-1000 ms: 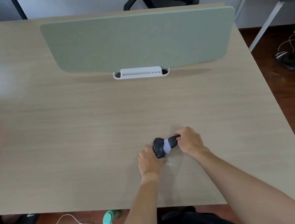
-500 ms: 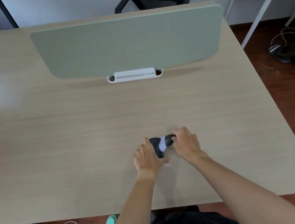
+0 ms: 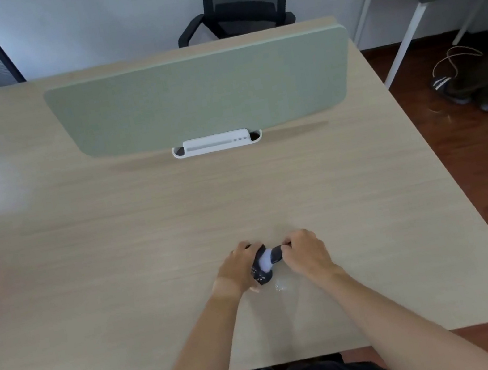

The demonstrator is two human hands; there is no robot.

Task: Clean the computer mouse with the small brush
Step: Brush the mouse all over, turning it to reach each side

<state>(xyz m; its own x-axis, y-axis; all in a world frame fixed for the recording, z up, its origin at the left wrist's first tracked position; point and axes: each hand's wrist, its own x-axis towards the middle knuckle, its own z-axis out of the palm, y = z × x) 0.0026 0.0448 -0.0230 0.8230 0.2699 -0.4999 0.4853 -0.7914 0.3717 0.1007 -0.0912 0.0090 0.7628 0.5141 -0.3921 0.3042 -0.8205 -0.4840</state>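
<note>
The wide wooden tabletop (image 3: pixel 147 234) with its green divider (image 3: pixel 200 94) is almost bare. Near its front edge, your left hand (image 3: pixel 234 269) wraps closed fingers around the black mouse (image 3: pixel 262 276), now tilted up more than a second ago. Your right hand (image 3: pixel 305 254) pinches the small brush (image 3: pixel 270 256), its white bristles now pressed on the mouse, so the brushing is under way.

The black computer mouse (image 3: pixel 261 274) sits on the desk in my left hand (image 3: pixel 238 270). My right hand (image 3: pixel 305 254) presses the small brush's (image 3: pixel 272 255) white bristles onto its top.
</note>
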